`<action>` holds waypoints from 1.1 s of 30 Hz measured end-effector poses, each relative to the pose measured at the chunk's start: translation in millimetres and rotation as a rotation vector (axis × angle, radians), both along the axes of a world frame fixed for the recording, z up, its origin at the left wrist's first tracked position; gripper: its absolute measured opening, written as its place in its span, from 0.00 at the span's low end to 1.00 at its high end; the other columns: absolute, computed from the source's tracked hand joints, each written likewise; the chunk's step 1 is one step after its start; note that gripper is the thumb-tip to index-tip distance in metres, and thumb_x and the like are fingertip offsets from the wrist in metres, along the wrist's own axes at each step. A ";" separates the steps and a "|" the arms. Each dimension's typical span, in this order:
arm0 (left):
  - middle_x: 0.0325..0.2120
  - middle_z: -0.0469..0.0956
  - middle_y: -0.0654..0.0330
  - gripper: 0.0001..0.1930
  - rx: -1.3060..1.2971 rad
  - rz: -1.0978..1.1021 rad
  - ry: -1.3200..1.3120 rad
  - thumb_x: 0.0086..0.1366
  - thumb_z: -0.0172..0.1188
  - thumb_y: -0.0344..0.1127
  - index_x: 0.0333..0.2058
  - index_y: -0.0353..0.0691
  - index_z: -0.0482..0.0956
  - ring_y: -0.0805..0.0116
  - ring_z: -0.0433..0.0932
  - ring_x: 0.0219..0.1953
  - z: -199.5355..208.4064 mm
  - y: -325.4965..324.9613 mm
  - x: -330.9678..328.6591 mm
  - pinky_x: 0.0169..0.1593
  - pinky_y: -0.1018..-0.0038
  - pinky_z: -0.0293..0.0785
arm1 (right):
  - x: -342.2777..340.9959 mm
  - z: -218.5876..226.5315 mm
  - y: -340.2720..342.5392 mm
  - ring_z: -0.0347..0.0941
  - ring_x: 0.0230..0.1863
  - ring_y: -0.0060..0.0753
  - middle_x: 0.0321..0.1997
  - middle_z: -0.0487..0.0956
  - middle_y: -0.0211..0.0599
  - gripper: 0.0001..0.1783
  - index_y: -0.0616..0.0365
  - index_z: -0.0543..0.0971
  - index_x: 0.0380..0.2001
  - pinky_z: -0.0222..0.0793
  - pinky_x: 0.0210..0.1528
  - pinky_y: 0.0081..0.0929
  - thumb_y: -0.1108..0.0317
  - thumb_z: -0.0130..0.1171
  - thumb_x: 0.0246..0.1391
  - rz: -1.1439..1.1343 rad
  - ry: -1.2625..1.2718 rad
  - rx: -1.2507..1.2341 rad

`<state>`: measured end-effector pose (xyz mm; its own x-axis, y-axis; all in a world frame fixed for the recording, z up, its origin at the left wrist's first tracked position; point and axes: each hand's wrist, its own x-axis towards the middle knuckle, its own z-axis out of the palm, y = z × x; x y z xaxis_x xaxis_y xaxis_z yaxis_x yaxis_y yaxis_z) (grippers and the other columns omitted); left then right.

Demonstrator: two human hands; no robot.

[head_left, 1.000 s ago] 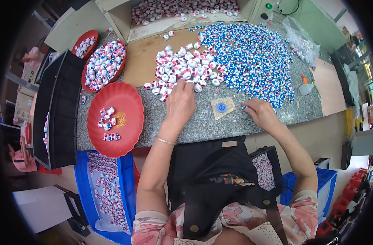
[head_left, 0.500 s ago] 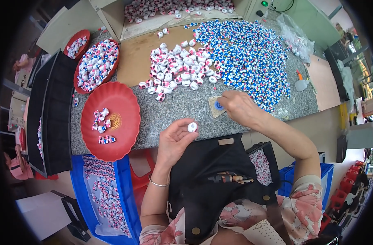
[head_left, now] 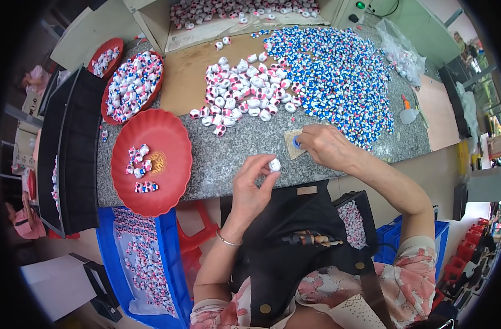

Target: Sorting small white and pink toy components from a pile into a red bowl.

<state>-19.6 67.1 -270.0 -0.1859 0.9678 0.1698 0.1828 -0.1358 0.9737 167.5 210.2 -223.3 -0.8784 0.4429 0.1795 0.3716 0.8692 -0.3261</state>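
Apron: a black apron (head_left: 283,230) covers the person's lap at the near edge of the grey speckled tabletop (head_left: 228,156).
Blue crate: a blue crate (head_left: 143,263) with a few small pieces sits low on the left, beside a red stool.
Left hand: the left hand (head_left: 250,183) is raised just above the tabletop's near edge, thumb and fingertips pinching a small white piece (head_left: 274,164).
Right hand: the right hand (head_left: 327,147) rests on the tabletop, fingertips pressed on a small blue piece (head_left: 297,143) that lies on a tan square pad (head_left: 290,145).
Red tray: a red tray (head_left: 152,162) to the left holds only a handful of pieces.
White heap: a loose heap of white and pink pieces (head_left: 245,93) lies further back on a brown sheet.
Blue heap: a broad heap of blue and white pieces (head_left: 338,77) spreads to the right of it.
Far left: a second red tray (head_left: 131,85), full, with a smaller one behind it.
Far edge: an open cardboard box (head_left: 234,13) with more pieces.
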 end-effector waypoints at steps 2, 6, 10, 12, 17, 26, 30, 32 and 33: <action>0.43 0.74 0.57 0.17 0.025 0.017 0.032 0.56 0.63 0.17 0.46 0.32 0.77 0.73 0.79 0.40 -4.1 5.2 7.7 0.43 0.79 0.78 | 3.2 2.9 -5.8 0.76 0.29 0.46 0.27 0.76 0.44 0.06 0.63 0.79 0.30 0.72 0.32 0.39 0.78 0.59 0.46 -0.067 0.079 -0.067; 0.42 0.76 0.55 0.18 0.108 0.087 0.039 0.55 0.65 0.18 0.45 0.32 0.78 0.73 0.79 0.39 -8.7 10.8 22.1 0.41 0.79 0.79 | 9.8 9.0 -21.6 0.78 0.29 0.25 0.30 0.82 0.37 0.09 0.65 0.82 0.37 0.74 0.33 0.26 0.71 0.63 0.53 -0.449 0.329 -0.795; 0.43 0.77 0.55 0.18 0.155 0.064 0.094 0.54 0.66 0.18 0.45 0.32 0.78 0.72 0.79 0.38 -9.7 10.7 29.2 0.41 0.79 0.80 | 16.6 5.3 -33.8 0.75 0.31 0.16 0.32 0.82 0.32 0.08 0.64 0.82 0.38 0.72 0.35 0.17 0.74 0.62 0.56 -0.490 0.386 -1.244; 0.43 0.77 0.55 0.19 0.165 -0.009 0.070 0.54 0.65 0.17 0.46 0.32 0.79 0.72 0.80 0.37 -3.3 8.6 32.1 0.42 0.79 0.80 | 20.5 7.0 -38.6 0.75 0.32 0.16 0.32 0.82 0.32 0.08 0.64 0.82 0.38 0.72 0.35 0.17 0.73 0.62 0.56 -0.456 0.386 -1.272; 0.38 0.78 0.56 0.16 0.025 -0.303 -0.167 0.61 0.59 0.20 0.49 0.32 0.78 0.73 0.80 0.34 9.7 4.9 11.1 0.40 0.80 0.78 | 24.8 28.7 -51.1 0.79 0.31 0.27 0.31 0.82 0.38 0.08 0.65 0.82 0.36 0.73 0.34 0.22 0.76 0.63 0.52 -0.123 0.309 -0.537; 0.34 0.79 0.57 0.13 -0.188 -0.360 -0.479 0.69 0.53 0.27 0.50 0.31 0.78 0.75 0.78 0.31 14.4 -9.1 18.9 0.36 0.80 0.75 | 14.9 20.3 -77.5 0.78 0.30 0.33 0.29 0.80 0.40 0.09 0.63 0.83 0.37 0.72 0.31 0.27 0.76 0.64 0.51 -0.130 0.409 -0.515; 0.35 0.79 0.57 0.13 -0.210 -0.310 -0.343 0.68 0.52 0.26 0.50 0.30 0.78 0.75 0.78 0.32 19.1 -14.5 -1.2 0.38 0.80 0.75 | 8.8 13.3 -52.6 0.79 0.34 0.36 0.33 0.81 0.40 0.09 0.62 0.82 0.38 0.73 0.36 0.30 0.71 0.62 0.55 -0.086 0.289 -0.686; 0.35 0.78 0.58 0.11 -0.113 -0.147 -0.088 0.67 0.53 0.24 0.46 0.30 0.78 0.75 0.77 0.33 33.4 -18.5 -30.2 0.40 0.80 0.75 | 12.3 1.2 -31.0 0.79 0.38 0.44 0.37 0.82 0.42 0.08 0.62 0.81 0.37 0.75 0.40 0.35 0.70 0.60 0.56 -0.101 0.322 -0.437; 0.36 0.78 0.59 0.11 -0.076 0.012 -0.051 0.62 0.59 0.23 0.44 0.31 0.79 0.73 0.76 0.36 40.2 -22.4 -44.2 0.40 0.78 0.73 | 19.4 -9.6 -13.8 0.79 0.39 0.46 0.37 0.82 0.44 0.08 0.62 0.81 0.37 0.75 0.41 0.36 0.72 0.60 0.55 -0.189 0.327 -0.258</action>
<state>-63.9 44.6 -229.8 -0.2040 0.9752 0.0858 0.1338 -0.0590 0.9892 186.9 196.4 -232.9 -0.6933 0.6567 0.2966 0.3577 0.6710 -0.6495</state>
